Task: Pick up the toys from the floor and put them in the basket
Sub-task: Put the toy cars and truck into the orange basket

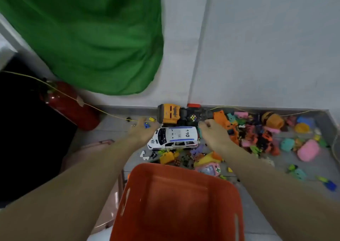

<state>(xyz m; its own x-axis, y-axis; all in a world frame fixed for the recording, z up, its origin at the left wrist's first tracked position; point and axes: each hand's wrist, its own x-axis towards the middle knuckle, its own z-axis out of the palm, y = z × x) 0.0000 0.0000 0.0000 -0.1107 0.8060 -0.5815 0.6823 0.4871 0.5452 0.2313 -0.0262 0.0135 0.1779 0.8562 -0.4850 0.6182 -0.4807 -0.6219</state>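
A white police car toy [174, 137] marked 110 lies on the floor among scattered toys. My left hand [142, 131] reaches to its front end with fingers spread, the thumb close to the bonnet. At the car's rear end is my right hand [214, 133], fingers loosely curled, with nothing seen in them. An orange truck [168, 114] and a small puzzle cube [193, 118] sit just behind the car. The orange-red basket [230, 187] stands below my arms; no toys show inside it.
Several small colourful toys [266, 137] cover the floor to the right, up to the grey wall. A red fire extinguisher [71, 105] lies at the left under a green cloth [88, 38]. A yellow cord [110, 114] runs along the floor. A pink bag [88, 152] lies under my left arm.
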